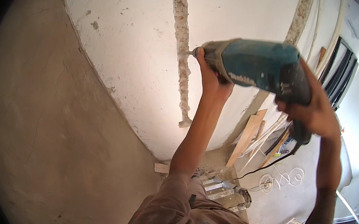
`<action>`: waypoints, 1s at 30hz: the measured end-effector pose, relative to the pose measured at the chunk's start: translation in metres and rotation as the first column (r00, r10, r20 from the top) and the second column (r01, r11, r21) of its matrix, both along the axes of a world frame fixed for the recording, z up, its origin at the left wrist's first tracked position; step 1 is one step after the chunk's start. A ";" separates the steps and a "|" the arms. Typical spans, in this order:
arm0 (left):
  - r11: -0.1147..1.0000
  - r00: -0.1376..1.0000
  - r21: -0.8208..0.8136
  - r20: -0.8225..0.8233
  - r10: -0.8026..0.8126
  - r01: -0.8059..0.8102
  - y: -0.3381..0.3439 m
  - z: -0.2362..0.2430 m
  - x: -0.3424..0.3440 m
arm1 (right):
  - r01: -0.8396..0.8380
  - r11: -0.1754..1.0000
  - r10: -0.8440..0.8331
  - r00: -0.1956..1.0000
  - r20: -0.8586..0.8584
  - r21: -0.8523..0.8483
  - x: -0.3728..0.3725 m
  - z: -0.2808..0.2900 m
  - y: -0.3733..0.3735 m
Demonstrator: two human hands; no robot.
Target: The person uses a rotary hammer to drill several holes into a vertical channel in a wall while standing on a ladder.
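Note:
A teal and black rotary hammer drill (256,65) is held up against a white plastered wall (137,50). Its bit (187,53) touches a rough vertical groove (184,54) cut into the plaster. My left hand (211,79) is shut around the front of the drill, just behind the chuck. My right hand (314,107) grips the rear handle, with the black cord (265,165) hanging down from it. Both my forearms rise from the lower edge.
A bare grey cement wall (50,140) fills the left. A second groove (304,2) runs up the wall at right. Wooden boards (246,137), white pipes and coiled wire (284,178) lie on the floor below. A dark window frame (341,73) is at right.

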State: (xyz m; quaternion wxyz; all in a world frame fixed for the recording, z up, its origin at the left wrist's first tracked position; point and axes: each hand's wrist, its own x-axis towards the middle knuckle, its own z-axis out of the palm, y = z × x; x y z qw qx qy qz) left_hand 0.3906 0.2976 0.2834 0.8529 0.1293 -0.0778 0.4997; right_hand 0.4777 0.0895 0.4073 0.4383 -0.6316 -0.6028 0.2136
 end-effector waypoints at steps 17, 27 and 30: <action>0.944 0.956 -0.330 0.268 0.119 -0.025 0.034 0.076 0.004 | 0.044 0.994 0.026 0.789 0.613 -0.099 -0.027 0.136 0.084; 0.993 0.968 -0.033 0.222 0.116 -0.111 -0.005 -0.005 0.016 | -0.094 0.995 0.072 0.929 0.362 0.045 -0.001 0.014 0.002; 0.997 0.982 -0.034 0.173 0.078 -0.073 -0.008 -0.028 0.020 | -0.131 0.988 0.103 0.953 0.285 0.084 0.002 -0.017 -0.006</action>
